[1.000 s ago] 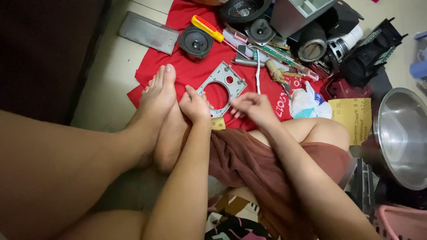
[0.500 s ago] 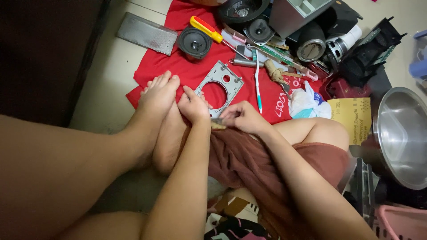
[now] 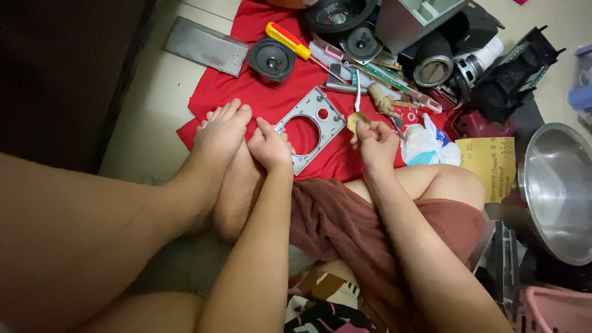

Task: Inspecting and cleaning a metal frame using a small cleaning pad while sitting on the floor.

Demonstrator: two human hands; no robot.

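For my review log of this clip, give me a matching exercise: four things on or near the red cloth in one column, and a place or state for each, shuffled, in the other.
Things:
1. grey metal plate
2. screwdriver
3. steel bowl
4. small round yellowish piece

Places or states:
A. pinched at the right hand fingertips
B. off the red cloth, at the far right edge of view
C. held at its near edge by the left hand
D. lying beside the round black speaker, yellow and red handle

Pairs: 1-C, 2-D, 3-B, 4-A
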